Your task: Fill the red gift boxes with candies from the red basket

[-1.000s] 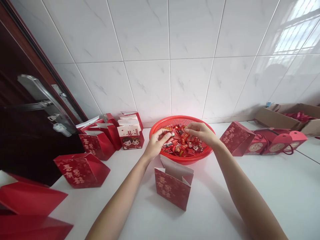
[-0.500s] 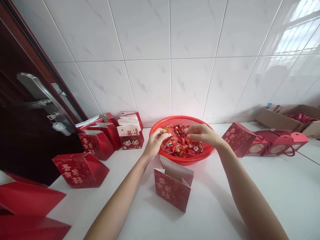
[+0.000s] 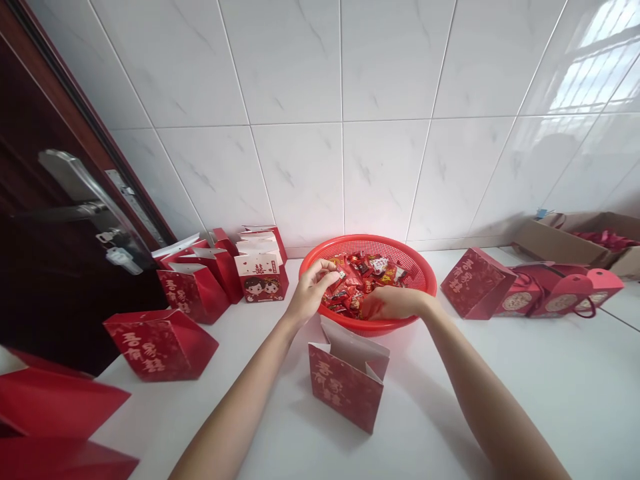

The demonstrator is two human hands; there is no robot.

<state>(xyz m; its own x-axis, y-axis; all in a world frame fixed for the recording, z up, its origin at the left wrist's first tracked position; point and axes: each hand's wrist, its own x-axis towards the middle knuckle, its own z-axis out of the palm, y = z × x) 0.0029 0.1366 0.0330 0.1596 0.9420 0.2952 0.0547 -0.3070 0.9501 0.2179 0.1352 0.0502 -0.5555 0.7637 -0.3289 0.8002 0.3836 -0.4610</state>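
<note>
Both my left hand [image 3: 311,292] and right hand [image 3: 394,303] are at the red plastic basket [image 3: 423,272] of wrapped candies [image 3: 380,265], left pinched narrow, right dipped in, grips I can't tell. A low wrist drawn back could topple the open gift bag [image 3: 346,387].

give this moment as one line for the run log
left hand: fingertips together over red basket, hold unclear | right hand: fingers among wrapped candies | open red bag: upright, near side of basket
</note>
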